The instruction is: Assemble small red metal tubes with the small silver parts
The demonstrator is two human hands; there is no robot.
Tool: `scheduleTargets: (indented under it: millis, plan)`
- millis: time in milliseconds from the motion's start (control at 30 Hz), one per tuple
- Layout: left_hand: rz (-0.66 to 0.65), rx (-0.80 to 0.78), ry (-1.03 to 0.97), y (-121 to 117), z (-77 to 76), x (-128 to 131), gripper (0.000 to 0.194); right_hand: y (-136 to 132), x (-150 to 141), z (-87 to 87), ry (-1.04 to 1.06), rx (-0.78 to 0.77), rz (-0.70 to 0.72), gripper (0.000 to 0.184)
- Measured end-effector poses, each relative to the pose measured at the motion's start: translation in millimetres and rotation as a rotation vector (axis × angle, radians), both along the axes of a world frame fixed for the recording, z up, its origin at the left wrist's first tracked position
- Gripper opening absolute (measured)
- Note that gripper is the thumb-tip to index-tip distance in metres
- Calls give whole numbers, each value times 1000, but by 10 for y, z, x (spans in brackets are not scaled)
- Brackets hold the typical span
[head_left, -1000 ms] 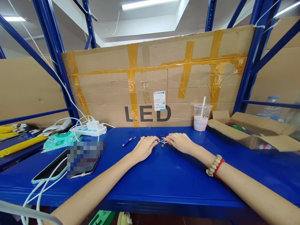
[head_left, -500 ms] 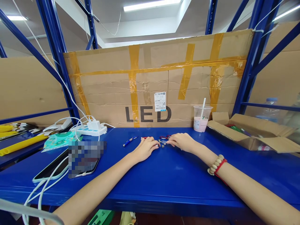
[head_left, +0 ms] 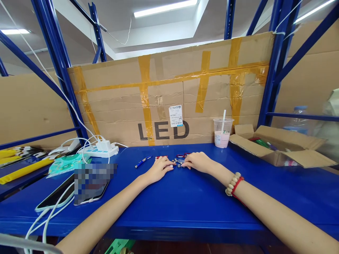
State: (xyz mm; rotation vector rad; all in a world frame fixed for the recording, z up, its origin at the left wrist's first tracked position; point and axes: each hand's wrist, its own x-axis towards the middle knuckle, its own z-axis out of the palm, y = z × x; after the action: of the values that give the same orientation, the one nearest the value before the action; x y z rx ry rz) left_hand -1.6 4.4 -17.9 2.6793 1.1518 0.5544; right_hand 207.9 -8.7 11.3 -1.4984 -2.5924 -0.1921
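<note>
My left hand [head_left: 159, 170] rests on the blue tabletop with its fingers bent over a slim red object [head_left: 161, 157], mostly covered. A small pale piece shows by its thumb; I cannot make it out. Across a narrow gap, my right hand [head_left: 198, 162] has its fingers drawn together and their tips down by a silver loop [head_left: 180, 161]. Whatever they pinch is hidden. Several tiny round metal pieces [head_left: 179, 166] lie between the hands. Just behind them is a red clip-like object [head_left: 181, 155]. Left of my left hand lies a blue pen-shaped object [head_left: 143, 162].
A cup with a straw [head_left: 221, 137] stands at the back right, beside an open cardboard box [head_left: 267, 151]. On the left are phones [head_left: 57, 194], white cables [head_left: 49, 222], a power strip [head_left: 104, 151] and a teal packet [head_left: 67, 163]. A cardboard panel [head_left: 119, 116] closes the back.
The view has shifted slightly, so most things appear a little farther left. Both hands stay around the small pieces, with only slight finger movement.
</note>
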Motion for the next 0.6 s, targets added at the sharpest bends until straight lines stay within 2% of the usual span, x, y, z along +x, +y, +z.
scheduleTargets:
  millis: [333,600]
  plan:
    - [-7,25,-28,-5,10,-8,27,-70,16,29,32,62,-87,51]
    - [-40,44,-64,-30,24,2,22,-42,22,-3,29,100,-107,45]
